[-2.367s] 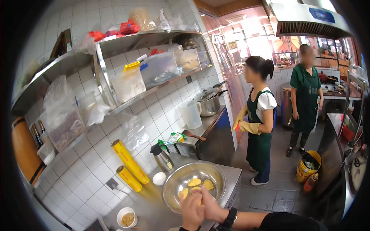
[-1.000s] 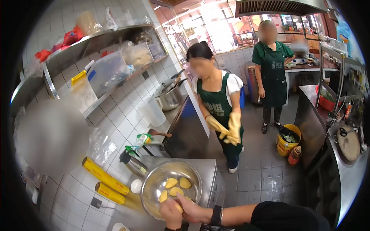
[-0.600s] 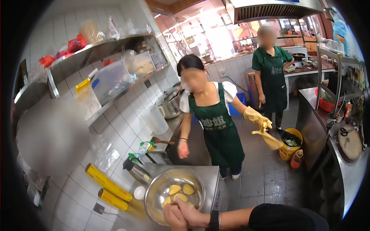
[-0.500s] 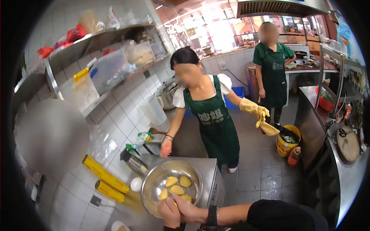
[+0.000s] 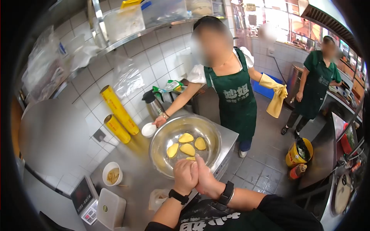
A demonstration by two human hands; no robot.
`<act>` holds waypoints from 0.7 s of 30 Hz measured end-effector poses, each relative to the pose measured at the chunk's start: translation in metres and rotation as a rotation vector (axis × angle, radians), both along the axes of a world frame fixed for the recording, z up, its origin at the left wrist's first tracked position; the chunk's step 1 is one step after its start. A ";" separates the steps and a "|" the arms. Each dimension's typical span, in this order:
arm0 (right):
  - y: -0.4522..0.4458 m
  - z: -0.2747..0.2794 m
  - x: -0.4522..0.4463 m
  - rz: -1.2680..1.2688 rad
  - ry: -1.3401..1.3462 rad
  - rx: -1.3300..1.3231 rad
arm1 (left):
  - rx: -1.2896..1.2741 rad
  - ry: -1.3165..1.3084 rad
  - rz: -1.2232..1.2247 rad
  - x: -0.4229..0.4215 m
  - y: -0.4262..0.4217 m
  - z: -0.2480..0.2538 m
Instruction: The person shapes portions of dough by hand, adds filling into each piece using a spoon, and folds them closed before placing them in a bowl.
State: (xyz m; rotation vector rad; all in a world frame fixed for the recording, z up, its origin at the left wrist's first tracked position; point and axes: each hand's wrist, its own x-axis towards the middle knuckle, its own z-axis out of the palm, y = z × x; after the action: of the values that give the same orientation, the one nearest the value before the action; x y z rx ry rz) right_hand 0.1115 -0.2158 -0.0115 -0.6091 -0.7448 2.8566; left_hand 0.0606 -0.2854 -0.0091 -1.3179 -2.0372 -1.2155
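My left hand (image 5: pixel 185 175) and my right hand (image 5: pixel 208 180) are pressed together over the near rim of a large steel bowl (image 5: pixel 158 150). Their fingers are closed, and what lies between the palms is hidden. Inside the bowl lie several flat yellow pieces, among them one (image 5: pixel 187 149) near the centre and one (image 5: pixel 200 143) to the right. Another piece (image 5: pixel 190 158) shows just beyond my fingertips. A co-worker's bare hand (image 5: pixel 159 121) touches or nearly touches a small white bowl (image 5: pixel 148 130) at the steel bowl's far left.
A co-worker in a green apron (image 5: pixel 236 101) leans over the counter (image 5: pixel 135 192). Yellow film rolls (image 5: pixel 119 109), a thermos (image 5: pixel 153 104), a bowl of pale food (image 5: pixel 113 176), a scale (image 5: pixel 85 200) and a lidded tub (image 5: pixel 109 208) stand around. A second person (image 5: pixel 318 82) stands farther back.
The view has tilted down and turned left. The near co-worker has come to the counter, one glove off, and reached toward the small white bowl. My hands stay pressed together by the steel bowl.
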 end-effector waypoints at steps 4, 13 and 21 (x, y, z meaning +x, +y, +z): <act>0.003 0.016 0.001 0.136 0.095 -0.035 | 0.287 -0.421 -0.021 -0.004 -0.008 -0.004; 0.011 -0.009 -0.013 -0.028 0.141 0.168 | 0.096 0.114 0.138 0.012 0.000 0.003; 0.010 0.003 -0.003 0.140 0.071 0.036 | 0.328 -0.645 -0.007 -0.007 -0.010 0.008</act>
State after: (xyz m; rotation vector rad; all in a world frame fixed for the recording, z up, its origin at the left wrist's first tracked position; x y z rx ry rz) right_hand 0.1089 -0.2055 -0.0087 -0.4655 -0.8577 2.9664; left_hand 0.0538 -0.2956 -0.0008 -0.8395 -2.0850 -2.0741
